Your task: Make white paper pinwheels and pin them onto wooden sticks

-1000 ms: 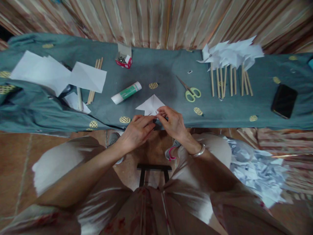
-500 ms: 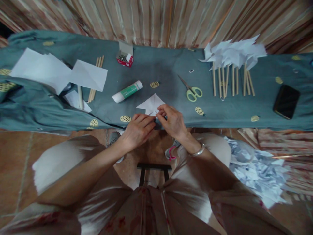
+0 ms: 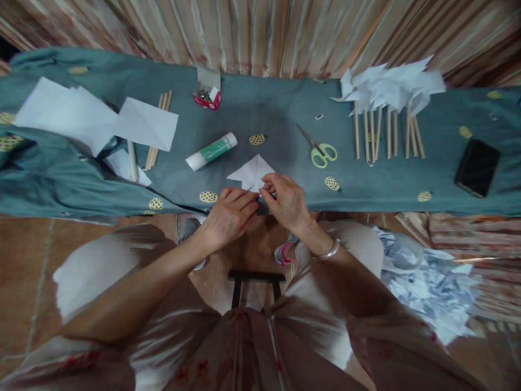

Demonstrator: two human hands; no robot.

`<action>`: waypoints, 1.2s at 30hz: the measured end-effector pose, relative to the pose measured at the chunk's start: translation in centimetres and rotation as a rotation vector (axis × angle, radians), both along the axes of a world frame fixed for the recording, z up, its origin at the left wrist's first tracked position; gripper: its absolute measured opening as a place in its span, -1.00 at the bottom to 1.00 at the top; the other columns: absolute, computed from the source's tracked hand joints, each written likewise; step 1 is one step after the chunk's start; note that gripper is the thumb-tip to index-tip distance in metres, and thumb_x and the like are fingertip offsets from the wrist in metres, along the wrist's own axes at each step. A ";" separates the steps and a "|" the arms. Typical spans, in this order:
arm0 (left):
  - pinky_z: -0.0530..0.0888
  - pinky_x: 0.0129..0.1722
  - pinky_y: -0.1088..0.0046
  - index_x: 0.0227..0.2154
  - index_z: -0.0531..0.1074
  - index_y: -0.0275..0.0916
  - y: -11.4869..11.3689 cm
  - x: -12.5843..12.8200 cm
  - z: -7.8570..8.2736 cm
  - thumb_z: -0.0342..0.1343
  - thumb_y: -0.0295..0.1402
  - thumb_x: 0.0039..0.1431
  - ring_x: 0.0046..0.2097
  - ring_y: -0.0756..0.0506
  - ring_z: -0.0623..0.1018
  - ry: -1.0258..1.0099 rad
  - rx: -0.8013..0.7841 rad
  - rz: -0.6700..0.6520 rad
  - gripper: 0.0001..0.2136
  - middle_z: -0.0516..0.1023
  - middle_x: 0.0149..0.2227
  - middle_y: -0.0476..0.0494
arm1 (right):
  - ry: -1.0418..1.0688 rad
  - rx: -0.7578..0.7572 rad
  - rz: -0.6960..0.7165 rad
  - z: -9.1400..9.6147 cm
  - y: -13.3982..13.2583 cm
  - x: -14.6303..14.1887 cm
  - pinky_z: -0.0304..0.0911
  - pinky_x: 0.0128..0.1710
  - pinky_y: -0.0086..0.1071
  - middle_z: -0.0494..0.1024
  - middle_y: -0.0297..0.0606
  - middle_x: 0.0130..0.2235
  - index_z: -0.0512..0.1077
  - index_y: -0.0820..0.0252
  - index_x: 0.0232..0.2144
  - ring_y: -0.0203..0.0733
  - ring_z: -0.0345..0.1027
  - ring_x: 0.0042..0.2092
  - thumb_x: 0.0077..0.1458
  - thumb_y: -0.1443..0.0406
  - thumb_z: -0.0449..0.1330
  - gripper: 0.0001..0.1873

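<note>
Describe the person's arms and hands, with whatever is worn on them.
Both the left hand and the right hand are bare, with no gloves. A shiny silver-coloured bangle circles the right wrist; the left wrist shows nothing worn. The forearms are uncovered below loose, muted beige-brown sleeves, and the left sleeve carries blurry reddish patches.

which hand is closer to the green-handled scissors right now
Right. The right hand is left of the scissors and nearer the body; the left hand is farther left, beyond the right hand.
</note>
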State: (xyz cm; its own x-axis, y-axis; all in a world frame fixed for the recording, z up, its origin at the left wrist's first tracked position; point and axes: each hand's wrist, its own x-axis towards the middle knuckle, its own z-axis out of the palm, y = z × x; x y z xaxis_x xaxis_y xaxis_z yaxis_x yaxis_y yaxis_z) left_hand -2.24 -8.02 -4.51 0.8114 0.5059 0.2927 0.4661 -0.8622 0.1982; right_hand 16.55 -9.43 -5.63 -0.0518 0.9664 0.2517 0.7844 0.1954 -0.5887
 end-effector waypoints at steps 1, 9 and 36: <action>0.38 -0.12 0.19 -0.17 0.53 -0.29 0.0 0.0 0.0 0.00 -0.41 0.32 -0.05 -0.21 0.50 -0.002 -0.005 0.002 -0.80 0.61 -0.05 -0.27 | -0.006 0.003 0.003 0.0 0.0 0.0 0.33 -0.13 -0.26 0.57 -0.25 -0.35 0.44 0.15 -0.21 -0.11 0.42 -0.25 0.17 0.37 0.13 -0.86; 0.38 -0.13 0.20 -0.18 0.53 -0.29 0.0 0.1 0.1 0.01 -0.41 0.32 -0.07 -0.21 0.50 -0.002 0.010 0.005 -0.81 0.61 -0.05 -0.25 | -0.066 0.012 0.037 0.0 -0.1 0.1 0.29 -0.09 -0.23 0.59 -0.21 -0.32 0.46 0.15 -0.21 -0.07 0.41 -0.21 0.24 0.34 0.09 -0.85; 0.37 -0.12 0.17 -0.19 0.53 -0.30 0.1 0.3 -0.1 0.01 -0.40 0.31 -0.10 -0.22 0.46 0.020 -0.025 0.004 -0.80 0.60 -0.13 -0.26 | -0.413 0.010 0.153 0.2 -0.6 -1.7 0.14 -0.07 -0.18 0.51 -0.04 -0.03 0.50 0.26 -0.14 0.00 0.22 -0.05 0.32 0.40 -0.03 -0.71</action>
